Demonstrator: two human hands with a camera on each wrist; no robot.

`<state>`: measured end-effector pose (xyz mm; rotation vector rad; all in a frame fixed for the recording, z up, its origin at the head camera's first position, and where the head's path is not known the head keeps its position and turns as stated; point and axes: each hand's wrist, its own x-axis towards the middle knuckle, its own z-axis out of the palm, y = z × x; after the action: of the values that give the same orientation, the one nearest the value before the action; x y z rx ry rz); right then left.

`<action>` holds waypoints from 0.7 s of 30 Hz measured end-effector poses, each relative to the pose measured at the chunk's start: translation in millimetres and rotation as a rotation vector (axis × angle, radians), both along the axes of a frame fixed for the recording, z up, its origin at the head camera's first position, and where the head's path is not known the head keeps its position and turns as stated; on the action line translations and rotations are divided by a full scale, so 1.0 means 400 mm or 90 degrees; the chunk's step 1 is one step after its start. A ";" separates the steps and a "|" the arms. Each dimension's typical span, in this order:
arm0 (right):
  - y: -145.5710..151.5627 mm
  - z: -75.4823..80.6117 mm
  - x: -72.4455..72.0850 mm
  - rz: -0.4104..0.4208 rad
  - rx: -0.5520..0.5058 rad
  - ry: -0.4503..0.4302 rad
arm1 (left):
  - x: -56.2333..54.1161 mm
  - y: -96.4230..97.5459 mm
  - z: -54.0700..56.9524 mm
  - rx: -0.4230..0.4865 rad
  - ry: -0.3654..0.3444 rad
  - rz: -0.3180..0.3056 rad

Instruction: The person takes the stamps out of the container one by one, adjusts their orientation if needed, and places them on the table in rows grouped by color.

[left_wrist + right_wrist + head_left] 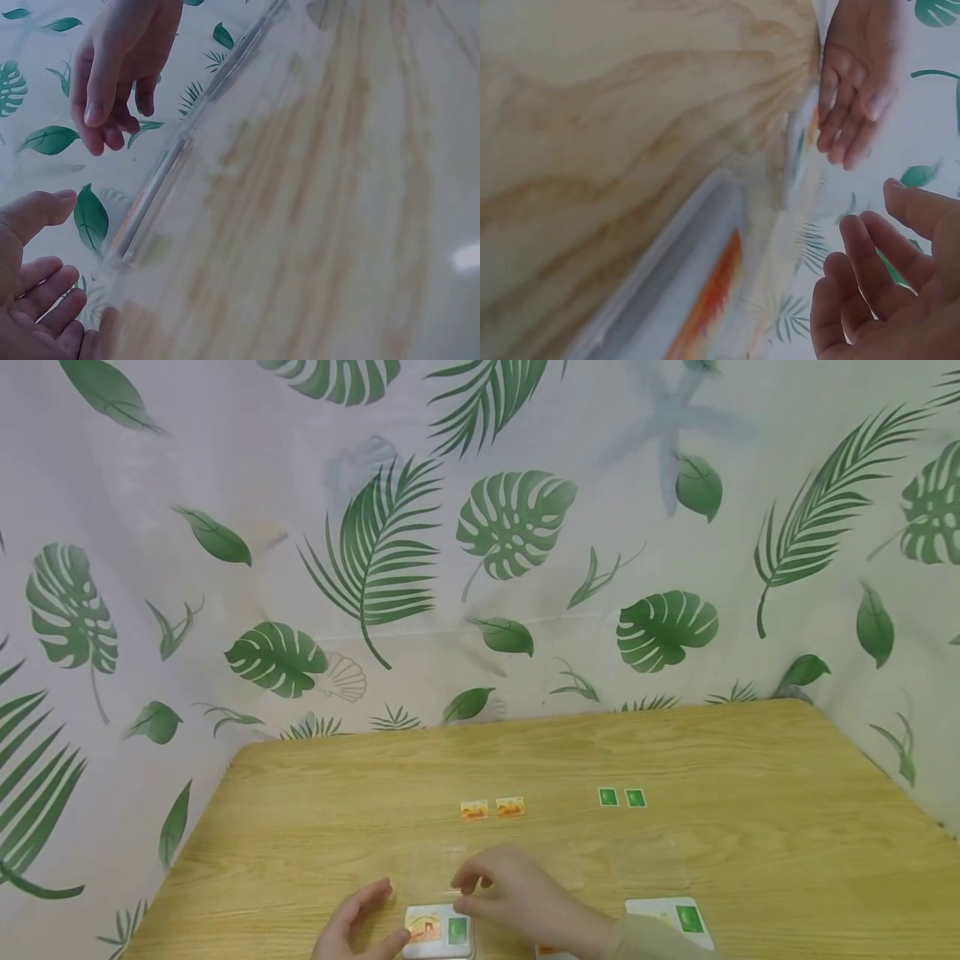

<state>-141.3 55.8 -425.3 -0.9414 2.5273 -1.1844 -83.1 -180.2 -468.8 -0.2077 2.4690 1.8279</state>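
Note:
A small white rectangular case (438, 950) lies at the table's near edge, with an orange-and-yellow sticker (423, 928) and a green sticker (457, 931) side by side on top. At its left side is my left hand (352, 922), fingers extended, the thumb tip right at the case's edge. Over the right edge of the case hovers my right hand (517, 893), its fingers loosely bent. In the right wrist view, nothing shows between that hand's thumb and fingers (874, 277). The left wrist view shows the left palm (37, 300) with nothing in it.
Two orange stickers (492, 809) and two green stickers (622, 797) lie farther back on the wooden table (337, 810). Faint clear sheets (648, 860) lie nearer. Another white case (693, 935) is partly covered by my right sleeve (652, 939). A leaf-patterned curtain (420, 693) surrounds the table.

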 end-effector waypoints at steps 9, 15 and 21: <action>-0.074 -0.021 0.002 0.008 -0.007 -0.056 | 0.007 -0.003 -0.026 -0.069 0.049 -0.030; -0.090 -0.023 0.010 0.005 0.072 0.027 | 0.007 -0.010 -0.039 -0.168 0.097 -0.079; -0.090 -0.030 0.016 0.007 0.098 0.046 | 0.003 -0.016 -0.042 -0.226 0.119 -0.135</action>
<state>-134.8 19.9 -437.4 -0.9741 2.6223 -0.9524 -81.7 -186.7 -485.8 0.2132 2.7999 1.3766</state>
